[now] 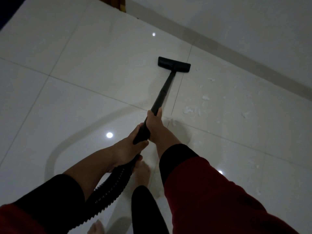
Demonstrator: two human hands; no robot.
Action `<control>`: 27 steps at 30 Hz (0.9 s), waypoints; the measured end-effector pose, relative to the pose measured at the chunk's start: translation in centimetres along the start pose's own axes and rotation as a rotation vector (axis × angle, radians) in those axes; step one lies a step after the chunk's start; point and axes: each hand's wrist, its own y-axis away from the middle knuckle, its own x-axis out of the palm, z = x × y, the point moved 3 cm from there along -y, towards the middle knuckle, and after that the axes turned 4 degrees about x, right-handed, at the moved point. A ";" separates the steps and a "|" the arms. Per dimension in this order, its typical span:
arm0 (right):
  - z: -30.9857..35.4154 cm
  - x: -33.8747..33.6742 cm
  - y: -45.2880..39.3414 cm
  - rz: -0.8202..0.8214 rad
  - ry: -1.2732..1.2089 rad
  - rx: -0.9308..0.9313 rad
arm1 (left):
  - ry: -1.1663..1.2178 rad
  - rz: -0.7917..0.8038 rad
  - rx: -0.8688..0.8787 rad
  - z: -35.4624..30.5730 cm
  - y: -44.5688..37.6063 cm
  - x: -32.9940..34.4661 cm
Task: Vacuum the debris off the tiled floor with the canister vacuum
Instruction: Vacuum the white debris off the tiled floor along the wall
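Note:
A black vacuum wand [163, 93] runs from my hands out to a flat black floor nozzle [173, 64] resting on the glossy white tiled floor [94, 78]. My right hand [154, 126] grips the wand higher up its shaft. My left hand [129, 149] holds the handle end, where the ribbed black hose [108, 190] joins and drops toward the lower left. White scraps of debris [190, 110] lie scattered on the tiles to the right of the wand, and more debris [205, 97] sits nearer the wall. The canister itself is out of view.
A white wall with a grey skirting strip [236, 58] runs diagonally along the right, close behind the nozzle. My bare feet [142, 173] stand on the tiles under my arms. A dark object edges in at the top left [6, 12]. Ceiling lights reflect off the floor.

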 end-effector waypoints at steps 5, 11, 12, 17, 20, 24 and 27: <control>5.4 -0.9 -3.3 -0.011 0.008 -0.004 | 0.054 -0.009 -0.015 -4.3 -4.2 -0.9; 10.7 -2.5 -6.3 -0.020 0.004 -0.050 | 0.106 -0.005 -0.033 -8.6 -8.6 -1.2; 11.4 -2.8 -6.7 -0.021 -0.007 -0.051 | 0.109 0.000 -0.033 -9.2 -9.1 -1.2; 13.7 -5.0 -8.3 0.043 -0.272 -0.029 | 0.126 0.008 -0.053 -12.0 -11.7 -0.4; 13.8 -6.2 -8.6 0.105 -0.449 -0.042 | 0.119 0.014 -0.056 -13.0 -12.3 0.3; 13.2 -7.3 -9.1 0.108 -0.528 -0.095 | 0.023 -0.022 -0.052 -13.8 -12.3 1.9; 13.2 -8.8 -9.1 0.072 -0.529 -0.120 | -0.026 -0.042 -0.039 -14.3 -12.4 3.1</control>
